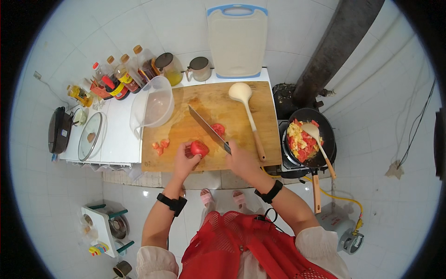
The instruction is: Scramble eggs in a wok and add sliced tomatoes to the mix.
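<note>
On a wooden cutting board (174, 153), my left hand (184, 160) holds a piece of red tomato (199, 149) with its cut face up. My right hand (240, 160) grips the handle of a kitchen cleaver (205, 126), whose blade slants up and to the left. Beside the blade lies another cut tomato piece (218, 129). Several small tomato chunks (160, 146) are at the board's left. A cream ladle (252, 118) with a wooden handle rests on the right part of the board.
At right, a black frying pan (329, 129) on a gas stove holds egg and tomato with a spatula (311, 130). A plastic basin (158, 106) overlaps the board's upper left corner. Sauce bottles (127, 78), a glass lid (90, 136) and an upright plastic cutting board (238, 42) stand around; a gas cylinder (334, 223) is below.
</note>
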The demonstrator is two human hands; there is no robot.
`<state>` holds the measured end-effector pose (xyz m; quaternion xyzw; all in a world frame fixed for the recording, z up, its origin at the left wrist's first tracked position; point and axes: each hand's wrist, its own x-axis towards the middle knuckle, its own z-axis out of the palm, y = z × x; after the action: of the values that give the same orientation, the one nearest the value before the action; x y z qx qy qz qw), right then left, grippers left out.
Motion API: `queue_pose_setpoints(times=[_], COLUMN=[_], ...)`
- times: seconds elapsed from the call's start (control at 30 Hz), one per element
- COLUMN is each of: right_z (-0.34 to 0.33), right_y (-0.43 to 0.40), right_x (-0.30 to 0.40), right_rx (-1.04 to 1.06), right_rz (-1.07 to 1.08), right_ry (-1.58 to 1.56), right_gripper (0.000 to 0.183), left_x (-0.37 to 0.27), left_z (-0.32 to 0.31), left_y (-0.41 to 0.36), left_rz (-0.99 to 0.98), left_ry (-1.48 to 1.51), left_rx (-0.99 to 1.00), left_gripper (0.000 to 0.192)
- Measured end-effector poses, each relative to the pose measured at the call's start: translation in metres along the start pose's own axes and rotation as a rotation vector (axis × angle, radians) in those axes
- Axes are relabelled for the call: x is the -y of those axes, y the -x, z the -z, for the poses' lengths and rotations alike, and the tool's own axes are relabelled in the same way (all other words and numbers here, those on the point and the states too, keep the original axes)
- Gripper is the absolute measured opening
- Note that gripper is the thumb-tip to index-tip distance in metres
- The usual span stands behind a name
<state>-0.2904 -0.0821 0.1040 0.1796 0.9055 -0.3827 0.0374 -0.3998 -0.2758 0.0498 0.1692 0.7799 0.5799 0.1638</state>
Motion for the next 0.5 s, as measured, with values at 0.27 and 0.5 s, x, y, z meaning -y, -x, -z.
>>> queue_pose_setpoints(times=[0.27, 0.5], right_z=[-0.01, -0.005], right_y=[0.008, 0.017], right_x=[-0.001, 0.011], right_rx=[-0.027, 0.038], right_rz=[0.152, 0.135], right_ry=[0.071, 0.075], right_gripper=[0.022, 0.024], left_x=[-0.009, 0.008], left_z=[0.002, -0.002], left_y=[0.001, -0.001], left_rz=[0.126, -0.073], left_ry=[0.097, -0.498], left_rx=[-0.015, -0.204], left_gripper=[0.056, 0.067])
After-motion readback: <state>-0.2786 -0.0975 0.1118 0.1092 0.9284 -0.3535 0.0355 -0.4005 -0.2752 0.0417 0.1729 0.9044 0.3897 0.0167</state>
